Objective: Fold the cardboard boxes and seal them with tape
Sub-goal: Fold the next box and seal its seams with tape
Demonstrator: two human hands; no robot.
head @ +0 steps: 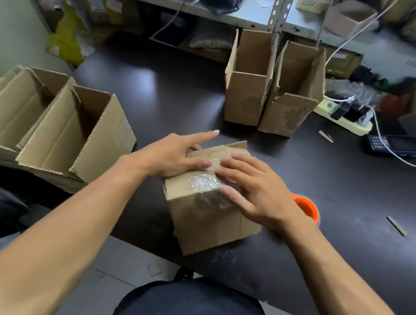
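The step in hand looks like sealing: a small cardboard box (210,206) stands on the dark table (173,93) directly under both hands, clear tape (204,181) already across its closed flaps. The left hand (172,156) lies flat on top, fingers (202,163) straight, gripping nothing. The right hand (251,188) presses the tape with fingers slightly bent, thumb against the near edge. An orange tape roll (306,207) sits just behind the right wrist. Next, probably, comes smoothing the tape ends down the sides.
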